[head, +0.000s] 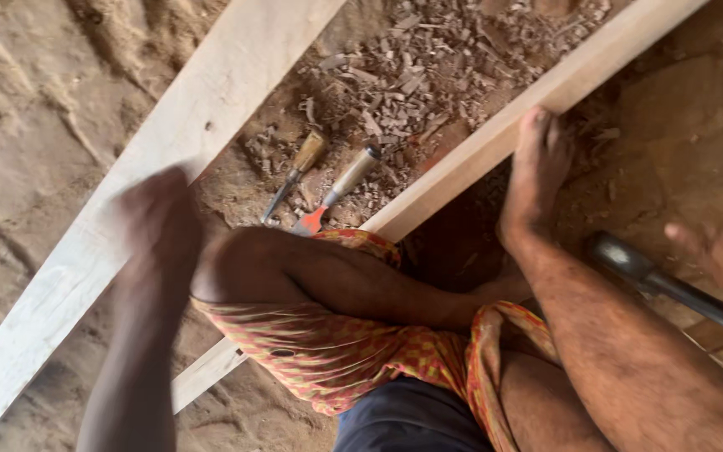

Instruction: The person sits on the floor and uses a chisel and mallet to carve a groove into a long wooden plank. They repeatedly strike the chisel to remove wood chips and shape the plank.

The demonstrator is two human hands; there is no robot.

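Observation:
I sit on sandy ground with my legs folded, wearing an orange patterned cloth (336,351). My left hand (159,226) is motion-blurred over the wide pale plank (202,117) on the left; nothing shows in it. At the right edge my right hand (717,255), also blurred, is closed on the dark handle of a metal-headed hammer (621,255). My right foot (537,167) presses on the narrower plank (579,67) that runs diagonally past my knee. Between the planks lie two wooden-handled chisels (305,159) (351,174), apart from both hands.
A heap of wood chips and shavings (428,59) covers the ground between the planks at the top. A small red piece (311,222) lies by the chisel blades near my knee. Loose sand (18,100) spreads to the left and brown earth (696,109) to the right.

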